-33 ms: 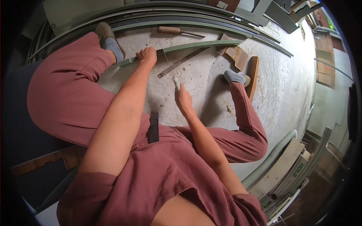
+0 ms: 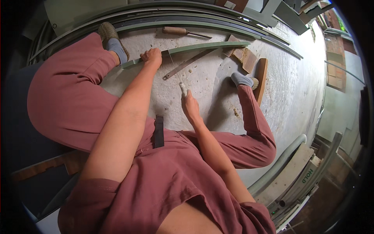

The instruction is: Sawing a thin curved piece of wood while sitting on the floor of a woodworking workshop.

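Observation:
My left hand [image 2: 151, 57] is closed on a long green strip [image 2: 194, 47] that lies across the floor in front of me. My right hand [image 2: 191, 106] grips the pale handle of a hand saw [image 2: 183, 89]. Its thin blade, seen nearly edge-on, runs up to the strip just right of my left hand. Beside that blade lies a flat metal bar [image 2: 185, 66] with a hole at its near end; its far end passes under the strip. Scrap wood blocks [image 2: 243, 57] sit by the strip's right end.
A chisel-like tool with a wooden handle [image 2: 175, 31] lies beyond the strip. Long rails [image 2: 187, 20] are stacked at the back. A brown plank [image 2: 262, 78] is by my right foot. A grey hose [image 2: 278, 160] and long boards [image 2: 288, 177] lie at right.
My right hand has drawn the saw slightly back toward me. The left hand and the green strip stay where they were.

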Tool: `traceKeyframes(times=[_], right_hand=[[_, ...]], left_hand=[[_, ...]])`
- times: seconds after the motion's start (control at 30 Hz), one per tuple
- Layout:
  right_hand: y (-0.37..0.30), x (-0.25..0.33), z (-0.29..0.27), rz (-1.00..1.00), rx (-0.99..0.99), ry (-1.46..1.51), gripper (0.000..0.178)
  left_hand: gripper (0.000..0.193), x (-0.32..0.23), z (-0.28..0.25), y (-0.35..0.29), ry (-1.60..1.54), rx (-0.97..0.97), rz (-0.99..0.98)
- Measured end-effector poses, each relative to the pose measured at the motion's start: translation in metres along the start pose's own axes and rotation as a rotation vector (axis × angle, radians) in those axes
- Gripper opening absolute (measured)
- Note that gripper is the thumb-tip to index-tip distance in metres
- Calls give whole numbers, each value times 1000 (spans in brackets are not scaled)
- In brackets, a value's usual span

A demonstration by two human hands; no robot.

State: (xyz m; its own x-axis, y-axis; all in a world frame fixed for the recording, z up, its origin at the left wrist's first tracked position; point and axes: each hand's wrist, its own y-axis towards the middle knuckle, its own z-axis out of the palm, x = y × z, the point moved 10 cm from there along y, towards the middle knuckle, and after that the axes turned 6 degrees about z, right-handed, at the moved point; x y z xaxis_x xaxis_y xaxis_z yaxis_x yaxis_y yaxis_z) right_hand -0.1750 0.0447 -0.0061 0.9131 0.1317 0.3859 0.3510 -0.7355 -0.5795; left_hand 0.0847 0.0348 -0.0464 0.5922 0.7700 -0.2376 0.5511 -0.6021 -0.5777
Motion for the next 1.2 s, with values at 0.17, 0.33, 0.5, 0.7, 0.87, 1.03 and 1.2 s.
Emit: traceKeyframes(times=[0.17, 0.33, 0.5, 0.7, 0.87, 1.03, 1.2], right_hand=[[43, 47, -13, -117, -84, 50, 26], [90, 80, -15, -132, -116, 96, 27], [33, 13, -2, -63, -27, -8, 24], [38, 29, -10, -159, -86, 50, 24], [98, 86, -19, -155, -121, 55, 27], [47, 33, -9, -189, -162, 51, 21], [-28, -20, -35, 14, 6, -4, 27]], left_hand=[[23, -8, 6, 7, 41, -35, 32], [23, -11, 4, 0, 34, 8, -2], [23, -3, 3, 0, 48, 38, -15], [22, -10, 0, 3, 30, -26, 2], [22, -11, 0, 7, 30, -48, 29], [25, -7, 2, 7, 46, -32, 25], [30, 0, 1, 11, 57, 8, -3]])
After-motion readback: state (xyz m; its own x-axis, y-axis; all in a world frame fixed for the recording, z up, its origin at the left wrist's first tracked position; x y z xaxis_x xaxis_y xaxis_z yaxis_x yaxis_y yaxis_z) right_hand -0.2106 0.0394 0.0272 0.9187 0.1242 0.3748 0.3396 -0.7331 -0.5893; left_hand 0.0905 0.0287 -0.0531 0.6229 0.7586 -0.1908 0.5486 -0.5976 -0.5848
